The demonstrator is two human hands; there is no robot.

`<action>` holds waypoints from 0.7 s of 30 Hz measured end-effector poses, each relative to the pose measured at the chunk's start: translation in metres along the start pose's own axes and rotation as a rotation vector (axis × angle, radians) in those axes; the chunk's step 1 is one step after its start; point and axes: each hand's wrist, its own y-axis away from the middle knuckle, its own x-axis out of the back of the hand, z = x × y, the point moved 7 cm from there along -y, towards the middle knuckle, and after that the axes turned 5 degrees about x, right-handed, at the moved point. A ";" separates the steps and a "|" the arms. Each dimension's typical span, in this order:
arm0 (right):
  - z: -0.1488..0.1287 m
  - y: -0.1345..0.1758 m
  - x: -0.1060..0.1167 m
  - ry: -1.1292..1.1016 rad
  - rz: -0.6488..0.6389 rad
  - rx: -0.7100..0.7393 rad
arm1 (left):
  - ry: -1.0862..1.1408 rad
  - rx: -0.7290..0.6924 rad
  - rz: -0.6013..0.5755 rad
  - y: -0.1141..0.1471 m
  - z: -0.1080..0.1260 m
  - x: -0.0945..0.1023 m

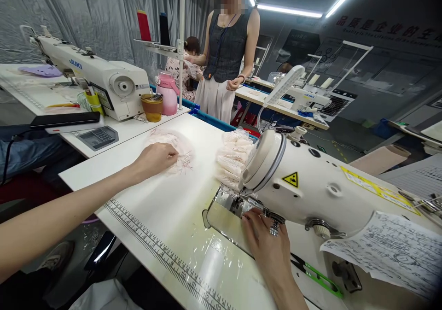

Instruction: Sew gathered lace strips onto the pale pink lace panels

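Note:
My left hand (157, 160) is closed over a sheer pale pink lace piece (184, 155) on the white table, its fingertips pinched at the lace. Loose reddish threads trail from the lace. My right hand (271, 238) is at the needle end of a white sewing machine (311, 185), its fingers bent in close beside the metal needle plate (224, 201). The machine's head hides part of these fingertips and whatever they hold. A gathered cream lace ruffle (233, 158) lies behind the presser area, partly hidden by the machine head.
Green thread snips (322, 280) lie right of my right hand. A handwritten paper (386, 250) hangs on the machine. A ruler strip (162, 250) runs along the front edge. Further left are another sewing machine (93, 73), an amber cup (152, 107) and a pink jug (168, 93). One person (226, 47) stands behind.

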 end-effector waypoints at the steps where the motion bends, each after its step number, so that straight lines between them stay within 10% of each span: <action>1: 0.001 0.001 -0.001 0.010 0.001 -0.004 | 0.025 0.013 0.004 -0.001 -0.002 0.002; 8: -0.003 -0.001 0.000 0.053 0.063 0.049 | 0.215 0.137 0.090 -0.017 -0.029 0.027; 14: -0.003 -0.002 0.001 0.079 0.090 0.062 | 0.329 0.230 0.464 -0.035 -0.054 0.099; 17: -0.002 -0.001 -0.001 0.108 0.092 0.069 | 0.315 0.172 0.567 -0.027 -0.044 0.137; 21: -0.003 -0.001 -0.001 0.121 0.081 0.083 | 0.275 0.023 0.416 -0.003 -0.005 0.154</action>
